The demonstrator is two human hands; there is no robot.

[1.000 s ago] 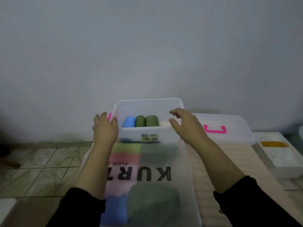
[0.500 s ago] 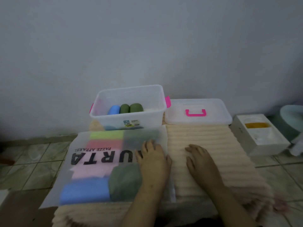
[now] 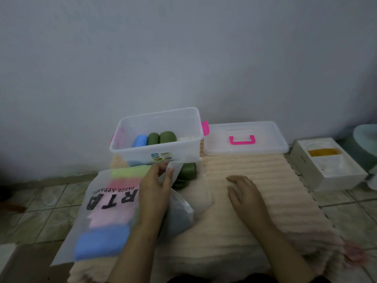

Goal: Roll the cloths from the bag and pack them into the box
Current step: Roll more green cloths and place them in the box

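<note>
Half a second ago the left hand [image 3: 156, 186] lay flat on the bag [image 3: 106, 203]; now it pinches the bag's flap and has lifted it, baring a dark green cloth [image 3: 186, 170] at the mouth. The box [image 3: 157, 137] behind holds three rolls. The right hand [image 3: 245, 193], open, still rests on the ribbed mat [image 3: 265, 172], so I judge the next cloth is about to come out.

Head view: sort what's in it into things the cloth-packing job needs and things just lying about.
Job: frosted bag of folded cloths, pinched at its edge by the left hand; clear box holding rolled cloths; box lid; right hand, flat on the beige mat.

Lying about: white carton; pale green basin.
</note>
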